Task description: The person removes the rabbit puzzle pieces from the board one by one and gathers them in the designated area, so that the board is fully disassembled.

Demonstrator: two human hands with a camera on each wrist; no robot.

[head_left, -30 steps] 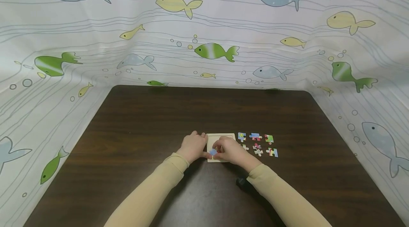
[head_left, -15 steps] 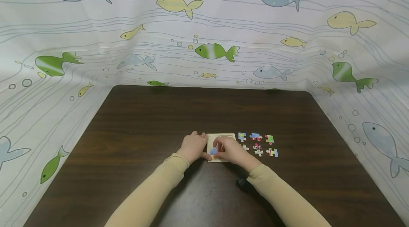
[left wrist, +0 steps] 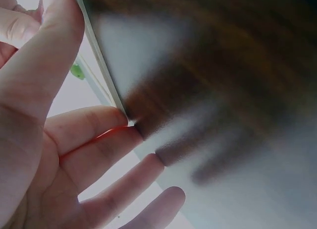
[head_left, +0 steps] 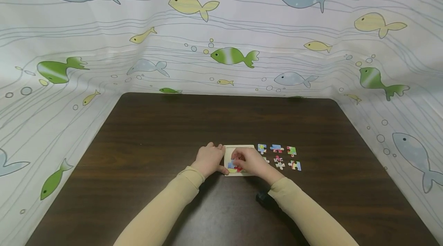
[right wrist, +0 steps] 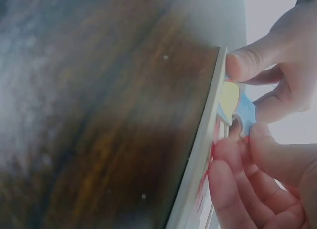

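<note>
A shallow pale puzzle tray (head_left: 239, 146) lies on the dark table between both hands. My left hand (head_left: 209, 159) rests along its left side, fingers extended against the edge and thumb at the near left corner. Over the tray, my right hand (head_left: 252, 162) pinches a blue and yellow puzzle piece (right wrist: 246, 110) between thumb and fingers. In the right wrist view this piece stands tilted at the tray's corner, close to the left thumb (right wrist: 240, 65). Blue and red puzzle artwork (head_left: 238, 169) shows in the tray's near left part; the right hand hides much of the rest.
Loose jigsaw pieces (head_left: 277, 148) lie in two rough rows right of the tray, some partly behind the right hand. A black device (head_left: 263, 198) sits under the right wrist. Fish-patterned cloth (head_left: 235, 76) borders the dark table (head_left: 166, 130) at the back and sides.
My right hand has shifted slightly right, its fingers changing position at the tray's near left corner. More blue and red artwork shows beneath it. The left hand stays in place.
</note>
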